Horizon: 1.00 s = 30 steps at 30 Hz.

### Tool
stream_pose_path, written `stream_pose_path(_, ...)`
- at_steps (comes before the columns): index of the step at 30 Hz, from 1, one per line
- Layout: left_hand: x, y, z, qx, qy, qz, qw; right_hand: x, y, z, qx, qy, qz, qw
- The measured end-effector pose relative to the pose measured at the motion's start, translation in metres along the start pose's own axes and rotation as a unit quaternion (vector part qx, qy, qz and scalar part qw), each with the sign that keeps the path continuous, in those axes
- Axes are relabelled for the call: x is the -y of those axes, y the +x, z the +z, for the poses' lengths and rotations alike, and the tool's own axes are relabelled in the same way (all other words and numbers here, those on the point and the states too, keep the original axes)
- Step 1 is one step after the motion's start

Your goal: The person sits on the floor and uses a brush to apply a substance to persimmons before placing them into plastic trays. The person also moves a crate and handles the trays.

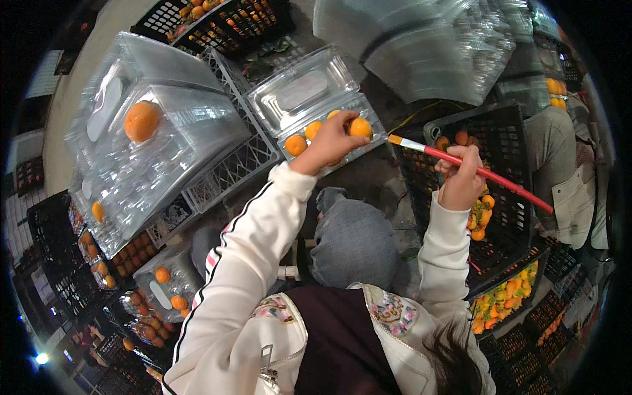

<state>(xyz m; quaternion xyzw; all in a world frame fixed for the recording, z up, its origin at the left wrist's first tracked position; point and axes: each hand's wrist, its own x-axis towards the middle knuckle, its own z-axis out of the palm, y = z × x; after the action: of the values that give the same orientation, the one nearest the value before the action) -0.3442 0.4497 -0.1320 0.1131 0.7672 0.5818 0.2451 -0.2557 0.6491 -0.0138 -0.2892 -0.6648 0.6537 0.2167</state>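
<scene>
My left hand (330, 137) reaches over an opened clear plastic clamshell box (306, 89), its thumb and fingers around an orange persimmon (361, 128) at the right end of the box's near half. A row of persimmons (296, 145) sits left of it in that half, partly covered by my hand. The box's lid lies folded back on the far side. In my right hand (462, 177) is a flat brush with a red handle (508, 185); its tan bristles point left, close to the box's right corner. Below that hand stands a black plastic crate (508, 148) holding persimmons.
Nested clear clamshells (197, 113) rise on the left over a grey lattice crate (232, 182), one persimmon (141, 121) on top. More stacked clear plastic (419, 54) stands far right. Another black fruit crate (232, 24) is at the back. A seated person's leg (553, 148) is at right.
</scene>
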Motion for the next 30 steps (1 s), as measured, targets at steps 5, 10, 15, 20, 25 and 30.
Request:
stream_pose_path(5, 0.015, 0.053, 0.019, -0.051, 0.378, 0.136, 0.914, -0.003, -0.004, -0.004, -0.038, 0.058, 0.027, 0.997)
stream_pose_path(10, 0.052, 0.076, 0.033, -0.093, 0.413, 0.095, 0.901, 0.010, -0.012, 0.002, -0.061, 0.076, 0.030, 0.995)
stream_pose_path(15, 0.038, 0.040, 0.017, -0.176, 0.336, 0.103, 0.920, 0.036, -0.024, 0.016, -0.010, 0.093, -0.001, 0.996)
stream_pose_path(20, 0.025, -0.131, -0.052, -0.142, 0.008, -0.092, 0.986, 0.051, -0.072, 0.057, 0.098, 0.120, -0.069, 0.986)
stream_pose_path(25, 0.030, -0.389, -0.114, -0.434, 0.025, -0.121, 0.892, 0.051, -0.161, 0.098, 0.245, 0.012, -0.253, 0.936)
stream_pose_path(30, 0.093, -0.631, -0.066, -0.731, 0.024, -0.232, 0.641, 0.040, -0.241, 0.132, 0.372, 0.087, -0.093, 0.920)
